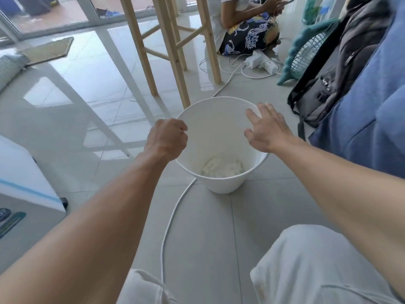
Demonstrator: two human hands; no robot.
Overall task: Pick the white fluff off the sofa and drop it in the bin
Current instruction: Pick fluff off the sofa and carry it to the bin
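Observation:
A white bin (221, 185) stands on the tiled floor in front of me, tilted a little toward me. White fluff (222, 167) lies heaped at its bottom. My left hand (167, 139) grips the bin's left rim with curled fingers. Over the right side of the opening hovers my right hand (268, 128), fingers spread and holding nothing. The blue sofa (370, 119) runs along the right edge of the view; no fluff shows on the part I can see.
A white cable (173, 218) curves across the floor from the bin toward my knees. Wooden stool legs (175, 62) stand behind the bin. A dark backpack (328, 80) leans on the sofa. A person sits on the floor at the back by a power strip (260, 62) and fan.

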